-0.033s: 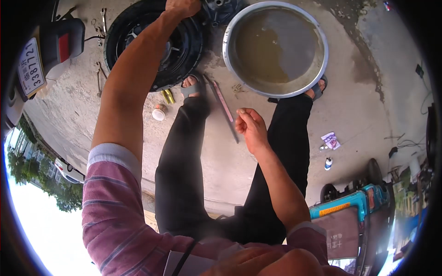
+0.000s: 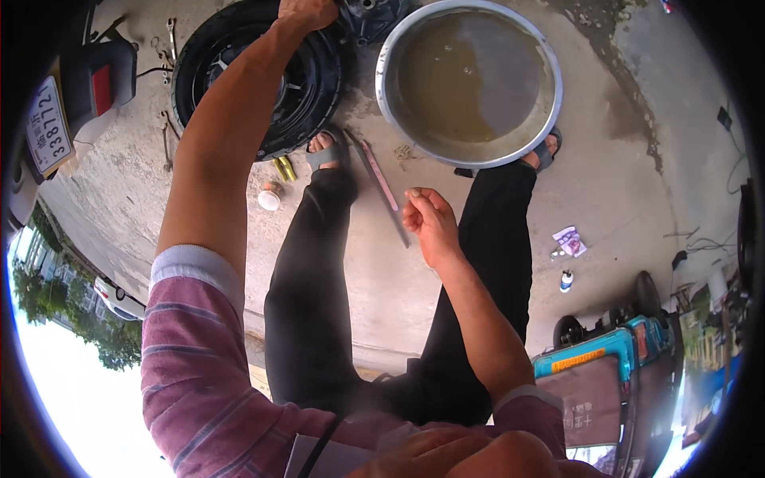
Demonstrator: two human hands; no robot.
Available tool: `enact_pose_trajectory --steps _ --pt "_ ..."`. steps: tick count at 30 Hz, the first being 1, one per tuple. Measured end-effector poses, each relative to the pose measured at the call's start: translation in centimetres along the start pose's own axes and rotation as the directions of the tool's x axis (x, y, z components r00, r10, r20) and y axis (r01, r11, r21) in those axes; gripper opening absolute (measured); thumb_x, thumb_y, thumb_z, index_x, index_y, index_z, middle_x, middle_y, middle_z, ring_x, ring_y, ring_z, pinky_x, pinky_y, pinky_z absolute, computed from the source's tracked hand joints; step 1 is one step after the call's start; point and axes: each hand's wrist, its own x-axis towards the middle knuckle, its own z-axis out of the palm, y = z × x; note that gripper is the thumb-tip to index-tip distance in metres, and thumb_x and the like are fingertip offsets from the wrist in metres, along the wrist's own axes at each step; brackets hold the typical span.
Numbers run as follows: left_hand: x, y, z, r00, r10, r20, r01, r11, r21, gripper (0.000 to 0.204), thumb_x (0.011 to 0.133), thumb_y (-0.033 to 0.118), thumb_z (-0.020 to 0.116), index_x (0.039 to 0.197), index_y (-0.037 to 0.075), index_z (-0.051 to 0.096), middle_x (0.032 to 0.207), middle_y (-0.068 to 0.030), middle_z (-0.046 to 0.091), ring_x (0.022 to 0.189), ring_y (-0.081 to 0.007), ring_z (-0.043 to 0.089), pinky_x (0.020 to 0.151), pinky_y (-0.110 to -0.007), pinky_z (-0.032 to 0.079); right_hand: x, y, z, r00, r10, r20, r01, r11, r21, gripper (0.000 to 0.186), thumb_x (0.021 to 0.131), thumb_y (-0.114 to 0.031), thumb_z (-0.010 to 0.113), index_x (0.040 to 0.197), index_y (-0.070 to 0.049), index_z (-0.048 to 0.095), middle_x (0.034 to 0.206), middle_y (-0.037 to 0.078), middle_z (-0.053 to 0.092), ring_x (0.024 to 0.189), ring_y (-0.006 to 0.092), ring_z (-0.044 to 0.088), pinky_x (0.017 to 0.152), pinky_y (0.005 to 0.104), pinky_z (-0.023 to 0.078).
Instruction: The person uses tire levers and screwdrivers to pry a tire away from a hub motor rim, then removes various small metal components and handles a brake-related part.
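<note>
My left hand (image 2: 309,11) reaches over the wheel's far edge, partly cut off by the top of the picture. Its fingers look curled; what they hold, if anything, is hidden. Beneath that arm lies a black tyre on its wheel (image 2: 256,80), flat on the ground. Just right of the hand is a dark metal part (image 2: 369,17). My right hand (image 2: 431,225) hovers above my right thigh, thumb pressed to bent fingers. Nothing that I can make out shows in this pinch. A dark bar with a pink strip (image 2: 381,177) lies left of it on the ground.
A wide metal basin (image 2: 470,155) of murky water stands at the far right. On the left are wrenches (image 2: 166,142), yellow-green pieces (image 2: 284,168), a small white-topped tub (image 2: 268,199) and a vehicle's rear (image 2: 100,84). Rightward lie a small bottle (image 2: 566,281) and a turquoise vehicle (image 2: 606,350).
The whole scene has shifted slightly left in view. Both hands keep nearly the same pose, and no object has visibly been moved.
</note>
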Motion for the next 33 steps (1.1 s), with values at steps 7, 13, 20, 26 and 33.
enact_pose_trajectory --steps 7,13,20,26,33 --pt "3.0 4.0 -2.4 0.874 -0.067 0.48 0.066 0.998 0.018 0.045 0.093 0.039 0.063 0.126 0.01 0.07 0.124 -0.022 0.07 0.119 -0.0376 0.066 0.104 -0.047 0.05 -0.3 -2.8 -2.2 1.0 0.012 -0.024 -0.01 0.996 0.089 0.024 0.1 -0.029 0.067 0.104 -0.006 0.066 0.08 0.002 0.064 0.066 0.0105 0.058 0.063 0.0253 0.045" --pt "-0.1 5.3 -11.9 0.971 0.033 0.236 0.005 0.988 -0.157 0.053 0.086 0.045 0.073 0.123 0.008 0.069 0.109 -0.0191 0.074 0.107 -0.0387 0.07 0.097 -0.047 0.053 0.4 -4.7 -1.7 0.999 0.006 0.037 -0.01 0.994 0.113 0.024 0.098 -0.03 0.069 0.105 -0.007 0.066 0.083 0.003 0.066 0.067 0.0118 0.059 0.063 0.0261 0.045" --pt "-11.8 7.7 -22.5 0.866 0.457 -0.202 -0.491 0.853 -0.175 0.017 0.08 0.015 0.078 0.092 0.009 0.067 0.086 -0.0078 0.06 0.085 -0.0314 0.061 0.077 -0.044 0.052 -1.3 -10.9 0.4 0.95 0.038 0.31 -0.147 0.93 0.337 0.079 0.094 -0.075 0.053 0.136 -0.008 0.056 0.137 0.018 0.061 0.124 0.0322 0.06 0.101 0.0459 0.046" --pt "-22.5 10.1 -23.6 0.724 0.678 -0.126 -0.663 0.634 -0.398 0.023 0.075 0.009 0.076 0.096 0.006 0.069 0.087 -0.0065 0.057 0.088 -0.0281 0.059 0.08 -0.042 0.05 0.0 -12.0 0.4 0.679 -0.16 0.717 -0.438 0.695 0.57 0.093 0.092 -0.081 0.049 0.152 -0.01 0.046 0.15 0.021 0.052 0.14 0.0369 0.049 0.111 0.0556 0.042" --pt "-27.1 10.6 -19.5 0.922 0.383 0.057 -0.245 0.691 -0.68 0.039 0.08 0.008 0.083 0.115 0.005 0.065 0.103 -0.0112 0.061 0.099 -0.0339 0.06 0.087 -0.042 0.052 -0.9 -12.6 0.8 0.877 -0.239 0.417 -0.087 0.774 0.628 0.08 0.093 -0.054 0.07 0.154 -0.01 0.044 0.155 0.013 0.049 0.143 0.0332 0.046 0.12 0.0569 0.036"
